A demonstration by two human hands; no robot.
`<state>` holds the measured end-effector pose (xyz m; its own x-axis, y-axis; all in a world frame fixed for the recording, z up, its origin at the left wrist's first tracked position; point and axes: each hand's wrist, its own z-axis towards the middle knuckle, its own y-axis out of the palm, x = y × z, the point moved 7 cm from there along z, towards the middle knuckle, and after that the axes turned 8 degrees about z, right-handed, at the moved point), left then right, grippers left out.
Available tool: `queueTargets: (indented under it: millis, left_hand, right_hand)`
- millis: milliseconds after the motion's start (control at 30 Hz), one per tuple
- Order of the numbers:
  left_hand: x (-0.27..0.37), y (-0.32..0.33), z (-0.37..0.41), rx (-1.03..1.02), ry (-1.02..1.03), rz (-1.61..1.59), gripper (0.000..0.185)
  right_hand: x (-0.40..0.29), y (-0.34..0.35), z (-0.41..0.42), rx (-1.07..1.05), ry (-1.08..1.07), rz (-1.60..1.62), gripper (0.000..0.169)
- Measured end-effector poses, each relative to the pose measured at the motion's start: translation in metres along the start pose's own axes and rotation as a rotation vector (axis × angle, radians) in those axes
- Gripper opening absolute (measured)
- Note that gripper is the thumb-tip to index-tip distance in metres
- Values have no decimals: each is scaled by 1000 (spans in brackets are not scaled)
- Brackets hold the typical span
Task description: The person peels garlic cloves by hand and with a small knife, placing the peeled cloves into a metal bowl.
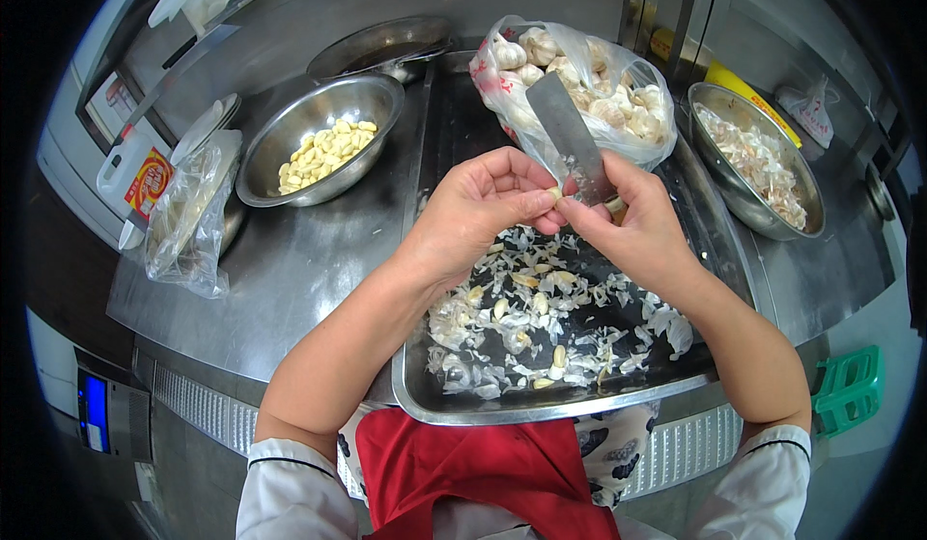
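Between the thumb and fingers of my left hand (pixel 492 196) is a small garlic clove (pixel 555 193). My right hand (pixel 637 225) grips a knife with a broad rectangular blade (pixel 565 131), which points up and away from me; its thumb meets the clove. Both hands are over a dark metal tray (pixel 550 415). Loose garlic skins (pixel 463 323) and several cloves, such as a pale clove (pixel 558 356), lie scattered in the tray below my wrists. Just beyond the blade, a clear plastic bag (pixel 500 91) of whole garlic bulbs (pixel 541 46) stands open at the tray's far end.
A steel bowl (pixel 250 171) of peeled cloves (pixel 326 150) stands at left, with another metal bowl (pixel 340 51) behind it. On the right, a steel bowl (pixel 746 211) holds garlic skins (pixel 760 163). Plastic-wrapped dishes (pixel 195 214) and a white jug (pixel 119 167) occupy the steel table's (pixel 311 272) left end.
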<state>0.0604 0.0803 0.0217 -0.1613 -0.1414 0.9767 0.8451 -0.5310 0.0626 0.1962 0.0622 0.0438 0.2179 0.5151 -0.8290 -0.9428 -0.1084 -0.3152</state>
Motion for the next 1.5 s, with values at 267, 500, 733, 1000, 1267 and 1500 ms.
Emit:
queueTargets:
  millis: [267, 500, 733, 1000, 1267, 1500]
  left_hand:
    - [-5, 0, 1, -36, -39, -31, 15]
    - [-8, 0, 1, -47, -80, -92, 15]
    - [-5, 1, 1, -53, -56, -102, 15]
    - [2, -10, 1, 22, 55, 21, 14]
    - [74, -125, -27, 485, 291, 451, 18]
    - [94, -208, -52, 651, 289, 1294, 22]
  right_hand:
    - [-2, 0, -1, -7, 65, 44, 16]
    - [0, -4, 1, -3, 82, 74, 15]
    - [10, -10, 3, 23, 89, 46, 15]
    - [19, -11, 6, 42, 75, -36, 17]
    - [29, -11, 5, 38, 14, -103, 17]
    - [19, 9, 4, -46, 51, -88, 19]
